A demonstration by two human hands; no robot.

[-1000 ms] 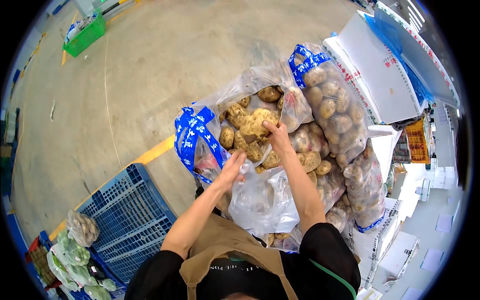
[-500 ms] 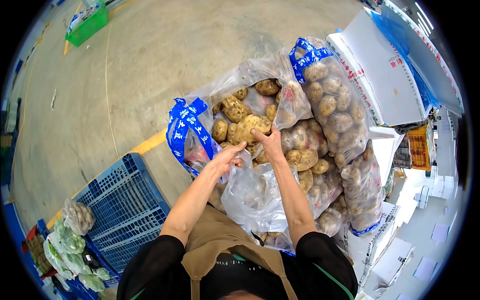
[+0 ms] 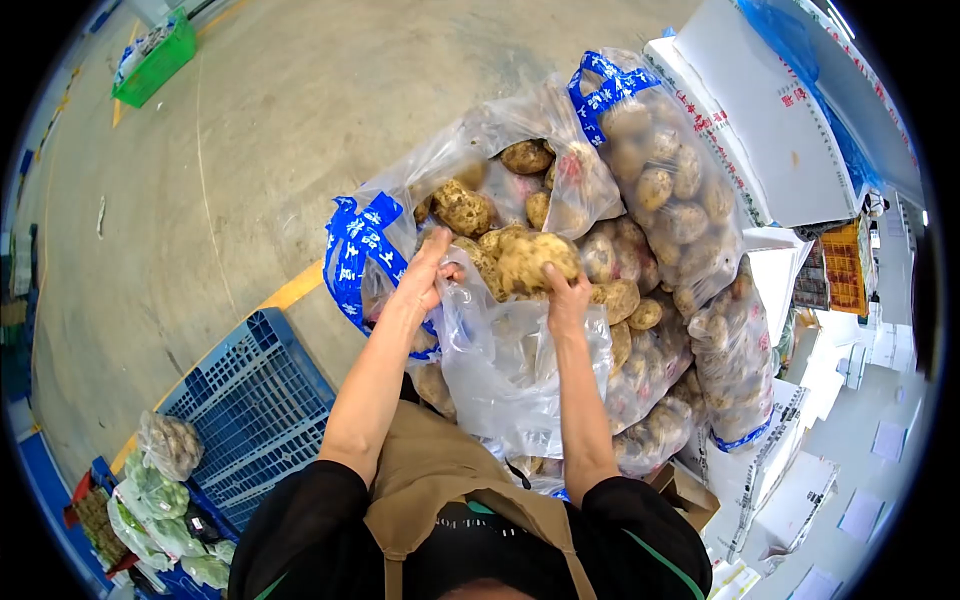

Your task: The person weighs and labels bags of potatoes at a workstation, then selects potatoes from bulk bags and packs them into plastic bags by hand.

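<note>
My right hand (image 3: 568, 300) is closed on a large pale-brown potato (image 3: 536, 263) above the mouth of a clear plastic bag (image 3: 500, 350). My left hand (image 3: 425, 272) grips that bag's upper left edge. Beyond both hands lies an opened big sack (image 3: 490, 125) with blue printed handles (image 3: 362, 250), and loose potatoes (image 3: 462, 208) show inside it. The thin bag hangs between my forearms, and what its lower part holds is hard to make out.
More filled potato sacks (image 3: 675, 190) lie to the right, beside white foam boxes (image 3: 765, 120). A blue pallet (image 3: 250, 410) stands at lower left near bagged vegetables (image 3: 160, 510). A green crate (image 3: 155, 65) is on the floor at upper left.
The large potato has moved right and nearer to me, now held by my right hand alone. My left hand has shifted left and up, spreading the clear bag wider.
</note>
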